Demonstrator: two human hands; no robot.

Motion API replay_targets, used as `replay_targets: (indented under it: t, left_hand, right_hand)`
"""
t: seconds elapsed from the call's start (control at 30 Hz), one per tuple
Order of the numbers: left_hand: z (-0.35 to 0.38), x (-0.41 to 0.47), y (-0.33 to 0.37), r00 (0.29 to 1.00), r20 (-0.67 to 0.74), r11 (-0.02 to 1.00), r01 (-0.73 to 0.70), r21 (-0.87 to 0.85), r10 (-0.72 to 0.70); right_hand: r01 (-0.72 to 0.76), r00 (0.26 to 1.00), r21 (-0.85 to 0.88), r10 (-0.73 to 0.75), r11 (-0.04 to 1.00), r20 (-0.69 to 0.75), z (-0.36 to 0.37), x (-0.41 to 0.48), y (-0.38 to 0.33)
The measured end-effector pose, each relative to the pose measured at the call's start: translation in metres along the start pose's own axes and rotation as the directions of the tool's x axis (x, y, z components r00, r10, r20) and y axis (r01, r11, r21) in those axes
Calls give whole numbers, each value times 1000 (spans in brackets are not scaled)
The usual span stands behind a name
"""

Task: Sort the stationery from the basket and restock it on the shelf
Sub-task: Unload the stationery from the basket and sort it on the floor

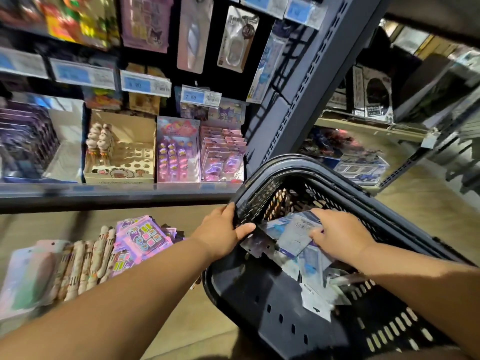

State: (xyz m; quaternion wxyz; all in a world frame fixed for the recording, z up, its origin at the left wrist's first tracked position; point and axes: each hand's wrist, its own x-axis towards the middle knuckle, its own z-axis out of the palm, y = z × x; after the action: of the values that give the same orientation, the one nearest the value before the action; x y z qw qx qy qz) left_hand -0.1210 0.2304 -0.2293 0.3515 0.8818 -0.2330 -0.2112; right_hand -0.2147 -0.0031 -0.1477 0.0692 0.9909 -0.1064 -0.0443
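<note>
Hands: my left hand point(224, 229) closed on the rim of the tilted basket point(291, 315), my right hand point(339, 236) curled over a packet point(296, 229) inside it | basket on the floor beside the shelf point(104, 196) | sorted pens point(85, 266) and sticker packs point(141, 237) lie on the floor to the left

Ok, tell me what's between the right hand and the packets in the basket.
Nothing visible. The right hand is already inside the basket, resting on a grey-blue packet atop the pile. The left hand grips the basket's rim, clear of the packets.
</note>
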Motion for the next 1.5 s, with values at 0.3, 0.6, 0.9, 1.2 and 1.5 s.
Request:
replay_targets:
  t: [0.3, 0.6, 0.9, 1.2, 1.5]
  left_hand:
    - [16, -31, 18, 920, -269, 955, -295, 5, 286]
    - [27, -29, 33, 981, -102, 937, -187, -294, 164]
    - [38, -38, 43, 982, 133, 583, 30, -812, 135]
    - [42, -37, 43, 962, 229, 300, 177, -937, 146]
    - [35, -41, 43, 970, 230, 324, 194, -926, 75]
  right_hand:
    - [45, 997, 55, -48, 997, 55, -38, -13, -17]
    - [163, 970, 250, -202, 955, 137, -100, -10, -34]
    - [303, 915, 363, -375, 881, 145, -120, 9, -53]
    - [247, 912, 503, -373, 829, 168, -113, 35, -59]
    - [223, 932, 421, -319, 879, 172, -107, 43, -63]
